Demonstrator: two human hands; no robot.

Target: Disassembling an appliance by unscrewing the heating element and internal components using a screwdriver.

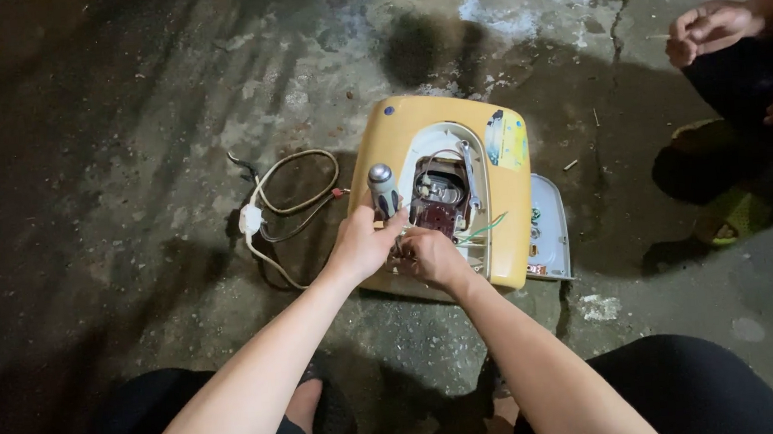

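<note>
Screwdriver (pixel 383 190) work is in hand on one yellow appliance housing (pixel 444 195) that lies on the concrete floor (pixel 126 126), its inner parts (pixel 440 200) showing through the oval opening. The left hand (pixel 363 243) has its grip closed around the lower part of the screwdriver handle, which stands nearly upright at the left edge of the opening; its tip is hidden. The right hand (pixel 430 256) rests at the lower edge of the opening, fingers curled among the wires (pixel 482 228); whether that grip pinches anything cannot be told. For a clean result, the driver is probably best kept square to the fastener, with downward pressure before turning and the housing steadied by the right hand. Count: one screwdriver, one housing, one grey cover plate (pixel 548 228) touching the housing's right side, one power cord (pixel 290 206) with one white plug (pixel 251 219) to the left. Another person's hands (pixel 709 29), two in number, are well apart at the upper right.
</note>
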